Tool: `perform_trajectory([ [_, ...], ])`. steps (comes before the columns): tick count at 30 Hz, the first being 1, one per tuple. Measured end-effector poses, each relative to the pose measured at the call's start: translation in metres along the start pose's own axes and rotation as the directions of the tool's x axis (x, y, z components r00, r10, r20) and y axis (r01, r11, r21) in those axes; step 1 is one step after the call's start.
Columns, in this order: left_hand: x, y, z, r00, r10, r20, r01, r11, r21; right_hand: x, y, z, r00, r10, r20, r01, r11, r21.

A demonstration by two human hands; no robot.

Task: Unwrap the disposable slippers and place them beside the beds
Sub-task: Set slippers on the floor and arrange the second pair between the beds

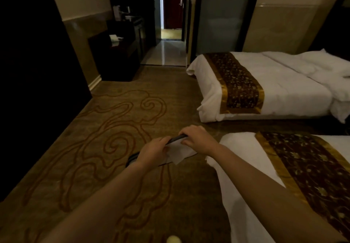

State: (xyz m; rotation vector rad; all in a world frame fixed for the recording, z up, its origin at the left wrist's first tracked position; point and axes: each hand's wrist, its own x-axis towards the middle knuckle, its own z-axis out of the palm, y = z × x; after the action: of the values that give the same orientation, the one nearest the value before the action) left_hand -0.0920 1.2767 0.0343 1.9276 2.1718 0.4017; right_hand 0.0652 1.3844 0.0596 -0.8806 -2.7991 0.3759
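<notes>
Both hands hold one pack of disposable slippers (178, 151) above the carpet: a pale wrapper with a dark sole edge showing along its top. My left hand (154, 151) grips the pack's left end and my right hand (198, 138) grips the right end. A dark rounded slipper part (131, 159) sticks out below my left wrist. The near bed (246, 148), white with a brown and gold runner, lies just right of my hands. The far bed (284, 87) stands beyond it across a narrow gap.
Patterned brown carpet (113, 129) fills the floor to the left. A dark cabinet and desk (117, 61) with small items line the left wall. An open doorway (170, 34) leads to a lit corridor at the back.
</notes>
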Motion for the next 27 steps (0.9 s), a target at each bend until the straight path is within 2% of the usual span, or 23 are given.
perform_trajectory([
  [11, 0.282, -0.072, -0.021, 0.997, 0.049, 0.061, -0.051, 0.998, 0.030, 0.225, 0.151, -0.020, 0.996, 0.086, 0.031, -0.088, 0.994, 0.072],
  [21, 0.557, -0.115, -0.007, 0.951, 0.263, 0.161, -0.276, 0.959, 0.062, 0.398, 0.316, -0.023, 0.962, 0.267, -0.050, -0.262, 0.960, 0.096],
  [27, 0.701, -0.106, -0.009, 0.875, 0.431, 0.218, -0.445, 0.895, 0.016, 0.459, 0.400, -0.043, 0.890, 0.442, -0.113, -0.424, 0.893, 0.153],
])
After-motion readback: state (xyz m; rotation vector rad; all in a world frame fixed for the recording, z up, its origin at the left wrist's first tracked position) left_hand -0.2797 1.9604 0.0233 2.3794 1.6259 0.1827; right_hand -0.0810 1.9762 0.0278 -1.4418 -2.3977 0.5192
